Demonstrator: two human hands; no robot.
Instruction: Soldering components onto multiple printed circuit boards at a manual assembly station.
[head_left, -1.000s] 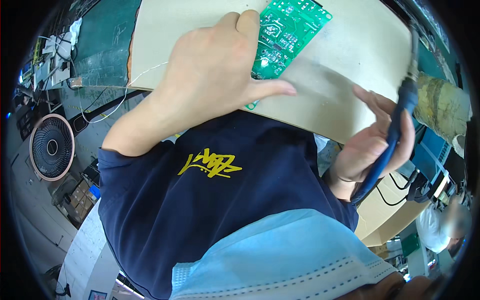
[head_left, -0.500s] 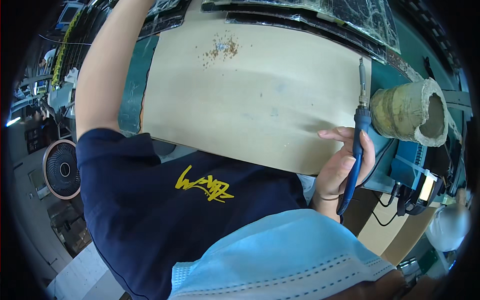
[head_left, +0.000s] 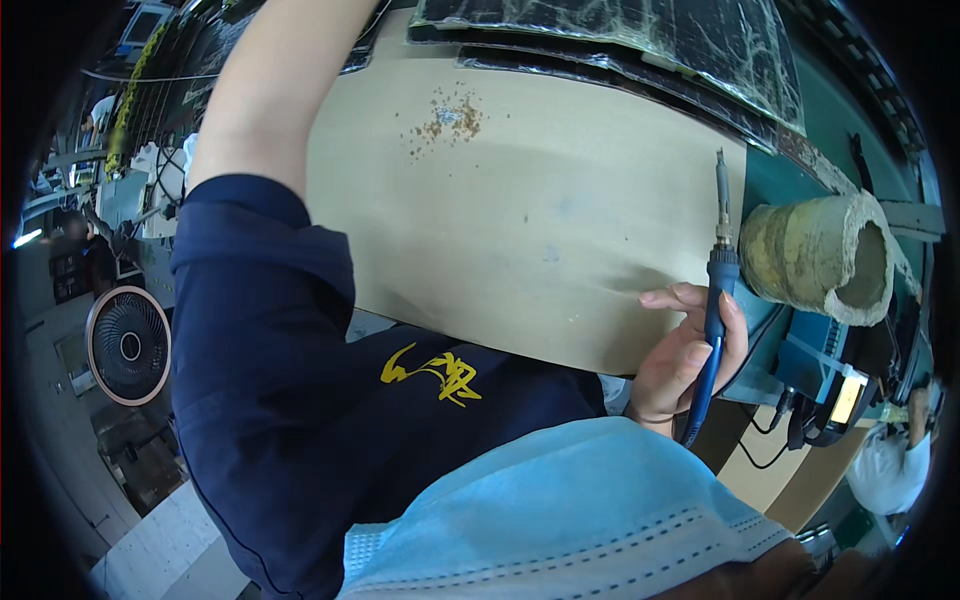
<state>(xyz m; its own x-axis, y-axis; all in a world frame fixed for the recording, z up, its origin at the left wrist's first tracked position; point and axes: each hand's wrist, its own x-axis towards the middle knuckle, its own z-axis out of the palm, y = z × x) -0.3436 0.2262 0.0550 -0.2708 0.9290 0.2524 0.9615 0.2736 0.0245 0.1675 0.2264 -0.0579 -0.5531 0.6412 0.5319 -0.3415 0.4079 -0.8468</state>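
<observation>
My right hand (head_left: 672, 368) holds a soldering iron (head_left: 722, 268) by its blue handle, thumb and fingers closed around it. The iron's bare metal tip points away from me, above the right side of a beige board (head_left: 480, 270). My left arm (head_left: 285, 90) stretches forward past the board's far left part and leaves the view at the top. That hand is out of sight, so what it touches is hidden. Toward the board's far left lies a scatter of small brown crumbs (head_left: 462, 122) with a little shiny bit among them.
Film-wrapped dark flat panels (head_left: 640, 45) lie stacked along the board's far edge. A thick, rough-ended yellowish tube (head_left: 795, 258) rests on its side at the right, near a blue box (head_left: 812, 345) with cables. Further off are a round fan (head_left: 130, 345) and a person in white (head_left: 890, 470).
My left arm and sleeve have swung to the right and reach further forward. The view has tilted slightly, so the board and panels sit lower. My right hand still holds the soldering iron.
</observation>
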